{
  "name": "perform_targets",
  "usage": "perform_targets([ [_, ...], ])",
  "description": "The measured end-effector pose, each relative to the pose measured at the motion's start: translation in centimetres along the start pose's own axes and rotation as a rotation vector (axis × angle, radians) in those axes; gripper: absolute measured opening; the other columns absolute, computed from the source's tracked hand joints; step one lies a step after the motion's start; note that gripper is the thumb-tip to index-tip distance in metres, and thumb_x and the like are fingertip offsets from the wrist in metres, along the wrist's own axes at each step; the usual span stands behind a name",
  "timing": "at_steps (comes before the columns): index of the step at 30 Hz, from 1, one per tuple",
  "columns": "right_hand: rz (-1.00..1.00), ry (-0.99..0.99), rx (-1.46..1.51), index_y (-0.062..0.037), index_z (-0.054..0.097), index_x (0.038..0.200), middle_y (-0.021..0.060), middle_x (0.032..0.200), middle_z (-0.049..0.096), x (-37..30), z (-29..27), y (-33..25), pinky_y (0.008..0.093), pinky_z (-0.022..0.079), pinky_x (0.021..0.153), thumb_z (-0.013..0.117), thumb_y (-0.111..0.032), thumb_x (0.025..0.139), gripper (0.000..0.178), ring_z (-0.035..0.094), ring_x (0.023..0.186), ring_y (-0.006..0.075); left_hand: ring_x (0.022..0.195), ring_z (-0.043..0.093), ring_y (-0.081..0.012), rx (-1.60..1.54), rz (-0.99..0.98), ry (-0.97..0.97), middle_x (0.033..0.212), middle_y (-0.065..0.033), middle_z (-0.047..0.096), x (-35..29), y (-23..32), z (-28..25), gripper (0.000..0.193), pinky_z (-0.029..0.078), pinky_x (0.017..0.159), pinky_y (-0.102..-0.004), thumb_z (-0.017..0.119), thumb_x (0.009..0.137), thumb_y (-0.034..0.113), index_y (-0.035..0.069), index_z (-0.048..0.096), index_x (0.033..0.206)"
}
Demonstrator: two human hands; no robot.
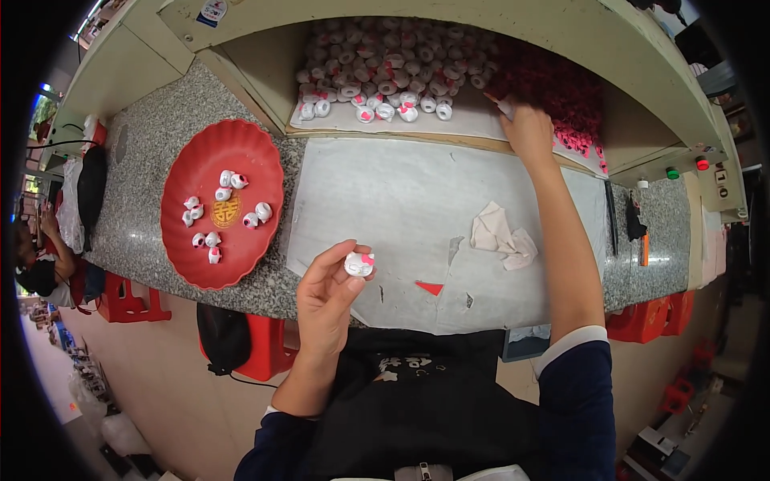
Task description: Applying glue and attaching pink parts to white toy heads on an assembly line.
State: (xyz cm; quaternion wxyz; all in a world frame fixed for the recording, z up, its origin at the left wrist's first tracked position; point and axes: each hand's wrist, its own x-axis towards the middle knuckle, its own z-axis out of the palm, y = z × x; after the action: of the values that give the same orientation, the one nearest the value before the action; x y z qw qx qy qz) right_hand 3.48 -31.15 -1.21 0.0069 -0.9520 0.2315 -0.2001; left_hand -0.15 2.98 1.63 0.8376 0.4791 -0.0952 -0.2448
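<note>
A small round white piece with a pink patch [359, 264] is pinched between the thumb and fingers of my left hand [327, 298], above the near edge of the white sheet. My right hand [529, 132] reaches forward into the shelf box, beside a heap of small dark-pink pieces [579, 138]. Shadow covers its fingertips, so whether they hold anything is unclear. Left of that hand, a large pile of similar round white pieces [407, 112], some with pink patches, fills the box.
A red scalloped plate [180, 232] bearing several white pieces sits left on the speckled counter [136, 192]. On the white sheet [401, 184] lie a crumpled cloth [493, 228] and a red triangular scrap [430, 288]. The box's curved rim [481, 18] arches above; an orange stick [645, 250] lies right.
</note>
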Motion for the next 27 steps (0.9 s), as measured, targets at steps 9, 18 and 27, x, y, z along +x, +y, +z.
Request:
perform_targets([
  [9, 0.052, 0.147, 0.731, -0.0016, 0.049, 0.075, 0.0066, 0.067, 0.053, -6.1, -5.7, -3.4, 0.0258, 0.041, 0.059, 0.055, -0.004, 0.071, 0.007, 0.052, 0.062, 0.0153, 0.096, 0.048, -0.0165, -0.054, -0.075, -0.095, 0.101, -0.0115, 0.050, 0.4, -0.3, 0.7, 0.036, 0.039, 0.081, -0.0285, 0.049, 0.074, -0.004, -0.003, 0.042, 0.110],
  [18, 0.521, -0.370, 1.717, 0.0018, 0.051, 0.078, 0.0064, 0.071, 0.052, -16.9, -9.2, -10.4, 0.0201, 0.038, 0.056, 0.056, 0.002, 0.068, 0.012, 0.050, 0.060, 0.0113, 0.093, 0.050, -0.0186, -0.044, -0.085, -0.156, 0.101, -0.0123, 0.050, -0.1, -1.4, 1.8, 0.036, 0.040, 0.082, -0.0348, 0.051, 0.074, -0.001, 0.000, 0.043, 0.108],
  [27, 0.554, -0.281, 1.842, 0.0026, 0.051, 0.073, 0.0102, 0.069, 0.055, -18.7, -9.8, -11.8, 0.0244, 0.044, 0.060, 0.058, 0.005, 0.067, 0.009, 0.054, 0.063, 0.0152, 0.093, 0.050, -0.0192, 0.025, -0.023, -0.163, 0.103, -0.0143, 0.049, -1.0, -1.9, 1.6, 0.034, 0.041, 0.081, -0.0318, 0.051, 0.074, -0.004, -0.002, 0.043, 0.107],
])
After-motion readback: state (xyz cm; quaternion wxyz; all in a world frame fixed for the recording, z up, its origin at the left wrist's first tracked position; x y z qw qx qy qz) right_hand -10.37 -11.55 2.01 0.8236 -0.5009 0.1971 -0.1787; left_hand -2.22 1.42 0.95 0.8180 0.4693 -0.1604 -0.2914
